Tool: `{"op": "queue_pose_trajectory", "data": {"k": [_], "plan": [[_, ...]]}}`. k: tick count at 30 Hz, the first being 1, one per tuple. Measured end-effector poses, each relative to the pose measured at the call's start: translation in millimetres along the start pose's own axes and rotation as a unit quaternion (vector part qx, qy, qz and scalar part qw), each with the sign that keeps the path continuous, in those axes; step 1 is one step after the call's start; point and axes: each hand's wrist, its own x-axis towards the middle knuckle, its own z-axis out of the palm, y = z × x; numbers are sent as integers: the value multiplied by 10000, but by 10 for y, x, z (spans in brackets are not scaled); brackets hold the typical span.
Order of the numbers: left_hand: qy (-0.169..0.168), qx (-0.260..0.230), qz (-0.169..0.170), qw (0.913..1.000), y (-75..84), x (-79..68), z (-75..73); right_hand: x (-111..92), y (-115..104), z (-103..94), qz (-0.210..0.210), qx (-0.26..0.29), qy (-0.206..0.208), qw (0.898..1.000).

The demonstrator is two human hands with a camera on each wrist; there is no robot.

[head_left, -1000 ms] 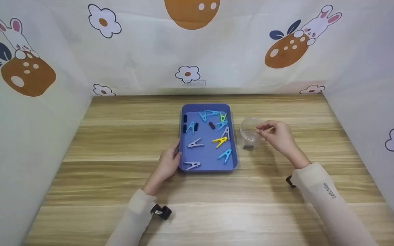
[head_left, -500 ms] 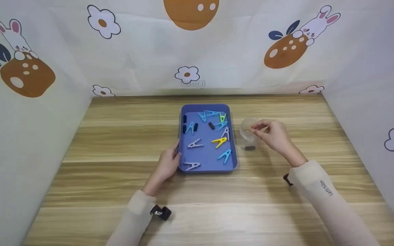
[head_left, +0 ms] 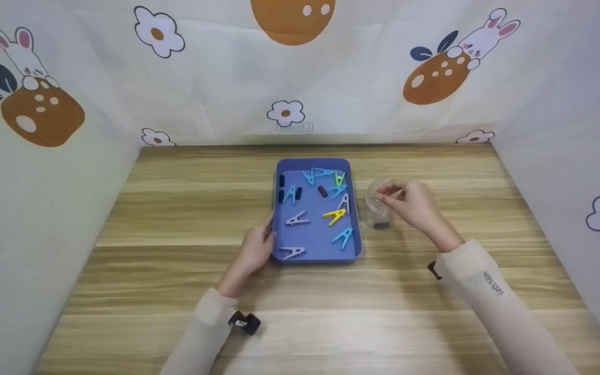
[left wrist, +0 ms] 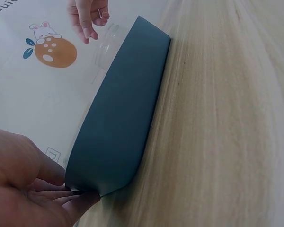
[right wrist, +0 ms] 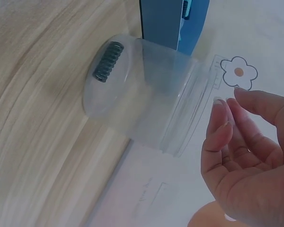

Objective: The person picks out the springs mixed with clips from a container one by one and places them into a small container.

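My left hand point(head_left: 254, 249) grips the near left side of a blue rectangular tray point(head_left: 315, 245); in the left wrist view, thumb and fingers point(left wrist: 80, 205) pinch its end. Plastic clips lie in the tray: several light blue, a yellow clip point(head_left: 335, 216), a green one, and grey ones such as the grey clip point(head_left: 297, 219). Right of the tray stands a clear plastic jar point(right wrist: 146, 94) with a dark ribbed cylinder point(right wrist: 109, 61) at its bottom. My right hand point(head_left: 415, 205) hovers at the jar's mouth, fingers loosely bent; nothing shows between them.
Several small dark cylinders, including a brown-black cylinder point(head_left: 322, 191), lie among the clips in the tray. The wooden table point(head_left: 185, 219) is bounded by printed cloth walls point(head_left: 216, 78) at the back and both sides.
My right hand has moved a little left, over the jar's mouth. The dark cylinder in the jar has shifted slightly. My left hand and the tray have stayed put.
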Motion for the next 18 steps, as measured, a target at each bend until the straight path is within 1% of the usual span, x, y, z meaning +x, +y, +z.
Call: {"op": "queue_pose_trajectory", "data": {"k": [3, 6, 10, 14, 18], "plan": [[-41, -21, -91, 9999, 1, 8, -1, 7, -35, 1, -12, -37, -41, 10000], [-44, -26, -81, 10000, 8, 9, -4, 18, -73, 7, -43, -33, -86, 9999], [27, 144, 77, 9999, 0, 4, -6, 51, -124, 35, -124, 27, -132, 9998], [85, 295, 151, 9994, -15, 8, -7, 85, -169, 53, -108, 26, -186, 9998], [52, 232, 41, 9997, -11, 21, -5, 102, -206, 66, 22, -5, -260, 9997]]}}
